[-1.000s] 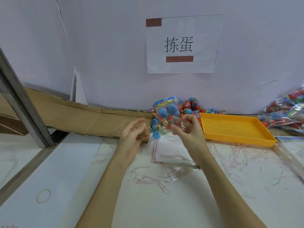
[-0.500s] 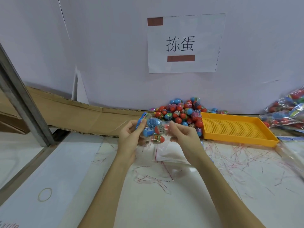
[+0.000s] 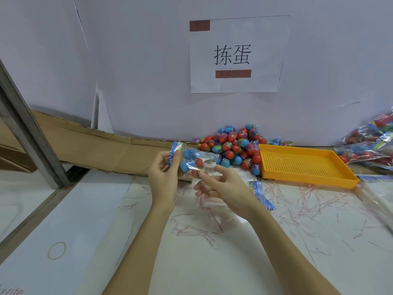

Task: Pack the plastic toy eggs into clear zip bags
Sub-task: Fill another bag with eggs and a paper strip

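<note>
A clear zip bag [image 3: 194, 159] with several blue and red toy eggs inside hangs just above the table. My left hand [image 3: 162, 174] pinches its printed top end between thumb and fingers. My right hand [image 3: 223, 185] is under the bag's right end, fingers loosely spread and touching the plastic. Behind them a heap of loose red and blue eggs [image 3: 236, 145] lies against the wall. Empty zip bags [image 3: 260, 193] lie flat on the table under my right hand.
A yellow perforated tray [image 3: 304, 165] sits to the right of the heap. Filled bags [image 3: 370, 145] are piled at the far right. Thin red plastic strips [image 3: 297, 209] litter the white table. A rubber band [image 3: 56, 250] lies near left. Cardboard [image 3: 95, 143] lines the back.
The filled bag swung from above the heap to the left. My left hand took hold of its top end, and my right hand let go and dropped below it.
</note>
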A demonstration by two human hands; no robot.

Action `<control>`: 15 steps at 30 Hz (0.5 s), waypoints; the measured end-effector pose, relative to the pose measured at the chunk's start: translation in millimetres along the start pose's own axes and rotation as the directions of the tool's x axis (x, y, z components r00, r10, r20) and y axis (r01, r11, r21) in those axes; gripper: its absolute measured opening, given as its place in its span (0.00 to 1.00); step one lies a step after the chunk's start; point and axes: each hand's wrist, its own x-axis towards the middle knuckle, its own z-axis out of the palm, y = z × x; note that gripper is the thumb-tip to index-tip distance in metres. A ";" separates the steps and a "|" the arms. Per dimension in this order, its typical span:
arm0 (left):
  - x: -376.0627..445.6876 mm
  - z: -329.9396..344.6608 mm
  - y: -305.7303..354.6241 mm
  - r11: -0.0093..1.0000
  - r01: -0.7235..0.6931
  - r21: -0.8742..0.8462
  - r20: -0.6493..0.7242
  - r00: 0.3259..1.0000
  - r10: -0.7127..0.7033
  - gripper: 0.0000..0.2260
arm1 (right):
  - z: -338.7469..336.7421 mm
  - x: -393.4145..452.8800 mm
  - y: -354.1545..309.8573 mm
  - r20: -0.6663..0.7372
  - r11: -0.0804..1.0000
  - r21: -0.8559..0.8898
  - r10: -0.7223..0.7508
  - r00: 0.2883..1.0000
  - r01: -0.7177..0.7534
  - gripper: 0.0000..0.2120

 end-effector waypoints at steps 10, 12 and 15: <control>-1.1 2.7 2.7 0.998 0.061 -0.002 0.033 0.998 -0.061 0.06 | -26.1 0.8 -4.9 0.067 0.994 -0.104 -0.032 0.997 0.039 0.21; -2.5 2.9 4.0 0.997 0.074 -0.001 0.058 0.996 -0.074 0.08 | -27.7 0.0 -5.9 0.063 0.991 -0.128 -0.024 0.998 0.032 0.24; -2.0 1.3 5.9 0.995 0.101 -0.005 0.086 0.991 -0.100 0.12 | -28.1 -0.7 -7.2 0.058 0.996 -0.086 0.020 0.998 -0.015 0.24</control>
